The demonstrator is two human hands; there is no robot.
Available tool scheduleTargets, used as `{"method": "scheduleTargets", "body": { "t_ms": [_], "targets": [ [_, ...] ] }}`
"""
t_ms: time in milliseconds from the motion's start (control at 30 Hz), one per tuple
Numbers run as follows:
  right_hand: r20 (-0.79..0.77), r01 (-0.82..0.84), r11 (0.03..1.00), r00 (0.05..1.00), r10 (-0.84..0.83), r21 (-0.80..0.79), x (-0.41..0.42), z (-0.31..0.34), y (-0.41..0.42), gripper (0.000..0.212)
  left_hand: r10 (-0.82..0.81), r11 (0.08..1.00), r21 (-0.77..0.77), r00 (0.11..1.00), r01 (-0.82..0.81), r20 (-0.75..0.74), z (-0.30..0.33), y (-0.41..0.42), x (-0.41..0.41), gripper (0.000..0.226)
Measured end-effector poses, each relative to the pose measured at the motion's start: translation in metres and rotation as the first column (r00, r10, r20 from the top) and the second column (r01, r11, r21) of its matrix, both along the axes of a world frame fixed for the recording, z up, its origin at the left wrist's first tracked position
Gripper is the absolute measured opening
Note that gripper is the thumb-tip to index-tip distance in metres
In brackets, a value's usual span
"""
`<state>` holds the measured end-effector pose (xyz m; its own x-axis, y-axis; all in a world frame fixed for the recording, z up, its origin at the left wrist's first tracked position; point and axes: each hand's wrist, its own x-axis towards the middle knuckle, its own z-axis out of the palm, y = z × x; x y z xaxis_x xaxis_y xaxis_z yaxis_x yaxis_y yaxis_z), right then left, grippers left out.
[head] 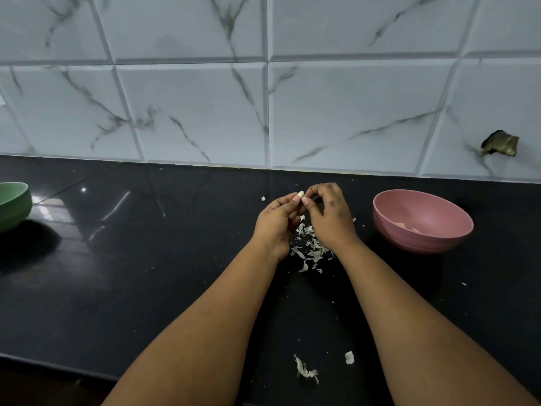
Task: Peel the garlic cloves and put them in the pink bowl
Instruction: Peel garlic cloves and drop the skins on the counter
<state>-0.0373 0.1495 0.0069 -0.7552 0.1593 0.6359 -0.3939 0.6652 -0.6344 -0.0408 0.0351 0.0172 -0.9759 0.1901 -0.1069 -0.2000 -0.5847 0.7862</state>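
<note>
At the far left edge sits a round green plastic bowl (13, 205) on the shiny black stone counter (146, 259). Only part of it shows. Behind the counter stands a wall of white tiles with grey marble lines (190, 106).

In the middle, two bare arms reach forward. The left hand (276, 222) has its fingers curled, and its fingertips pinch a small white garlic clove (300, 195). The clove is held up in the air above the counter. The right hand (329, 218) is just beside it, fingers bent too, with the thumb and first finger pinching the same clove from the other side.

Under the hands lies a little heap of thin white garlic skins (310, 247). More bits of skin (306, 370) lie closer to the person.

To the right, near the right hand but not touching it, sits a round pink plastic bowl (439, 238). A few pale pieces (402, 225) lie inside it.

Far right, the wall has a dark broken hole (499, 143).
</note>
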Motion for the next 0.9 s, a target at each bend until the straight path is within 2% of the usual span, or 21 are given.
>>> {"method": "scheduleTargets", "body": {
  "t_ms": [200, 367, 467, 633, 733, 900],
  "targets": [
    [0.034, -0.001, 0.999, 0.999, 0.003, -0.048, 0.0029, 0.0022, -0.0028, 0.004, 0.041, 0.998, 0.051, 0.997, -0.044, 0.059, 0.0052, -0.007, -0.0033, 0.006],
    [0.047, 0.071, 0.972, 0.997, -0.062, -0.225, 0.0098, 0.0074, 0.0018, 0.01, 0.026, 1.0, 0.01, 1.0, -0.026, 0.016, 0.0063, -0.0087, -0.0047, 0.008],
    [0.079, 0.044, 0.934, 0.997, -0.017, -0.354, 0.0093, 0.0085, 0.0026, 0.018, 0.008, 1.0, -0.023, 1.0, -0.008, -0.001, 0.0052, -0.0064, -0.003, 0.008],
    [0.059, -0.011, 0.94, 0.998, 0.034, -0.341, 0.006, 0.0069, 0.0036, 0.006, 0.016, 0.995, -0.102, 0.998, -0.021, -0.053, 0.0039, -0.004, -0.0003, 0.011],
    [0.053, 0.0, 0.958, 0.998, 0.016, -0.287, 0.007, 0.0074, 0.0034, 0.009, 0.01, 0.987, -0.157, 0.995, -0.026, -0.103, 0.0012, -0.0039, -0.0004, 0.01],
    [0.079, -0.025, 0.932, 0.995, 0.058, -0.362, 0.0064, 0.0084, 0.0009, 0.008, -0.008, 0.968, -0.248, 0.984, -0.037, -0.177, -0.0008, -0.0045, -0.0004, 0.012]
  ]
}}
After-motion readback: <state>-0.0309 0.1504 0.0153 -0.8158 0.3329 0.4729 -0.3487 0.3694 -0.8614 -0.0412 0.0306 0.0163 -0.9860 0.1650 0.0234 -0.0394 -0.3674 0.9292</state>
